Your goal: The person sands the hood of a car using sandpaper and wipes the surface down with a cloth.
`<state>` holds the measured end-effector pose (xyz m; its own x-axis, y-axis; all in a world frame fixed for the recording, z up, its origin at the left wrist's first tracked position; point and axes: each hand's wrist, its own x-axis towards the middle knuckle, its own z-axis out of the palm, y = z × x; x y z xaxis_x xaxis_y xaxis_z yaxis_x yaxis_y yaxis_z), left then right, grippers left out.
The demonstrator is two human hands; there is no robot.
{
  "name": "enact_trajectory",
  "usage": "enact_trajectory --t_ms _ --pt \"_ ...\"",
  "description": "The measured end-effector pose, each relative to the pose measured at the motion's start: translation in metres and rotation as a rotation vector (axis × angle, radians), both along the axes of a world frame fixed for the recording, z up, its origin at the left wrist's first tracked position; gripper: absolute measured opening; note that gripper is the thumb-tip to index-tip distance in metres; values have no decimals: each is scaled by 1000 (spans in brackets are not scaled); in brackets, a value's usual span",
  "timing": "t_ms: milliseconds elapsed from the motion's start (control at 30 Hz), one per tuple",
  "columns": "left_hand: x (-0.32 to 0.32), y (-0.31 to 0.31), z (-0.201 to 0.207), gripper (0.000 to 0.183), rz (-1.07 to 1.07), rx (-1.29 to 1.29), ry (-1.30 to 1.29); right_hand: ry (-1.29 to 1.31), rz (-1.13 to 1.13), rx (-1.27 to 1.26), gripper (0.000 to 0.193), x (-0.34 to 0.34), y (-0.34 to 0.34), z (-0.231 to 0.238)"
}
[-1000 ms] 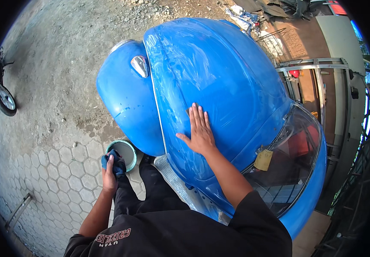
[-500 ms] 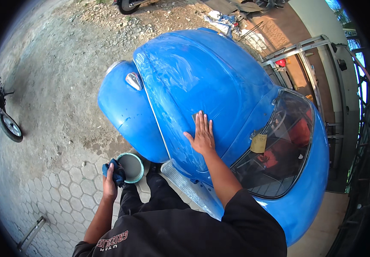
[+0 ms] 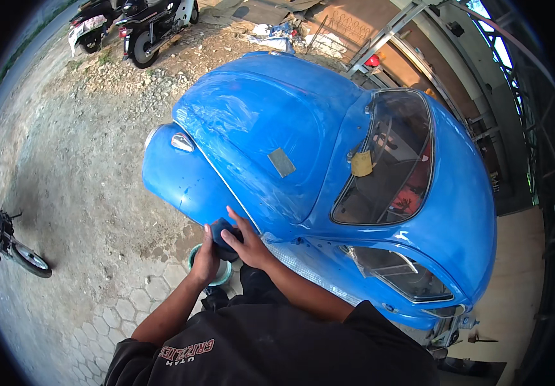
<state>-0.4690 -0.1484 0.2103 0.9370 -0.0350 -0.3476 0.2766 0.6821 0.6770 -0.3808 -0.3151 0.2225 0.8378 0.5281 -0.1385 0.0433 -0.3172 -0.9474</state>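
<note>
While I look down past my black shirt (image 3: 277, 347), both forearms run forward and my hands meet in front of me. Left hand (image 3: 205, 258): wrapped around one side of a bunched dark blue cloth (image 3: 225, 244), thumb up. Right hand (image 3: 250, 248): closed on the other side of the same cloth, thumb laid across it, index finger extended toward the car. State: hands together, clamped on the cloth; some fingers hidden beneath it.

Below the cloth, partly covered by my left hand and forearm: a teal bucket (image 3: 227, 276) on hexagonal paving (image 3: 123, 310). To its right, a silvery pebbled strip (image 3: 313, 271) runs along the lower side of the blue car (image 3: 464, 212).

Just ahead of my hands, the rounded fender (image 3: 184, 183), carrying a chrome-edged lamp (image 3: 182, 142). Beside it, the hood (image 3: 277, 96), with pale smeary streaks over its near and front parts. A grey-brown rectangular sheet (image 3: 282, 163) lies flat on the hood, apart from both hands. Farther right, a yellowish piece (image 3: 361, 164) rests at the lower edge of the windshield (image 3: 390, 174).

Beyond the car: a dark motorcycle (image 3: 7, 238) at far left on bare ground; two more motorcycles (image 3: 149, 35) at the top left, near scattered rubble (image 3: 155, 83); a metal frame (image 3: 387, 35) upper right.
</note>
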Motion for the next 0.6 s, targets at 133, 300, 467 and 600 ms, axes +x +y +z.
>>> enact_trajectory --t_ms 133,300,467,600 --pt "20 -41 22 101 -236 -9 -85 -26 -178 81 74 -3 -41 8" --pt "27 -60 36 85 -431 387 -206 130 -185 7 59 42 -124 6" --pt "9 -86 -34 73 -260 718 52 -181 -557 -370 53 154 -147 1" --pt "7 -105 -37 68 -342 729 178 -417 -693 -304 55 279 -142 45"
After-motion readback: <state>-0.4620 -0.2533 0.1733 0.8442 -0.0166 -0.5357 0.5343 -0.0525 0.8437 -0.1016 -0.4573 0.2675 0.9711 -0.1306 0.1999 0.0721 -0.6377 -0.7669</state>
